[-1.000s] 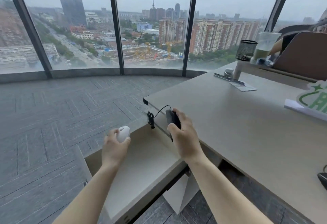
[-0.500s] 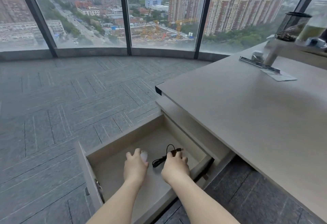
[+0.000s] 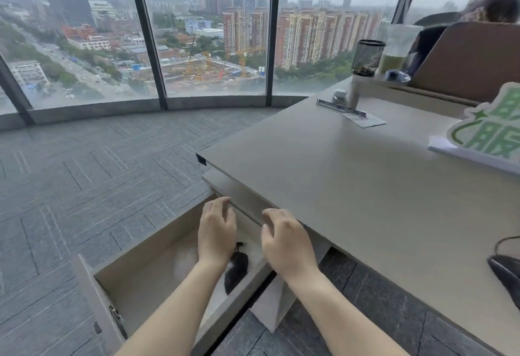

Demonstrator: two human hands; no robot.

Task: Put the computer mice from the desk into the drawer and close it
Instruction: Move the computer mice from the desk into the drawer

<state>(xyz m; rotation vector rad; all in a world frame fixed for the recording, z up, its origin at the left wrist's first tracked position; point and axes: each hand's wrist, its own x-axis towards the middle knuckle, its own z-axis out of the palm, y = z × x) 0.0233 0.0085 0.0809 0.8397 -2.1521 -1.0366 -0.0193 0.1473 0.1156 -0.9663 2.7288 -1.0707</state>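
Observation:
The drawer stands pulled out under the desk's left corner. A black wired mouse lies inside it near the right wall. A blurred white mouse lies to its left on the drawer floor. My left hand hovers above the drawer, empty, fingers spread. My right hand hovers at the drawer's right side by the desk edge, empty and open too. Another black wired mouse rests on the desk at the far right edge of the view.
At the back of the desk are a metal clamp base with a card, a mesh pen cup and a drink cup. A green-and-white sign lies at the right. Grey carpet spreads left toward the windows.
Both hands carried a mouse from the desk edge down into the drawer, let go, and have now lifted out empty. The two mice stay in the drawer.

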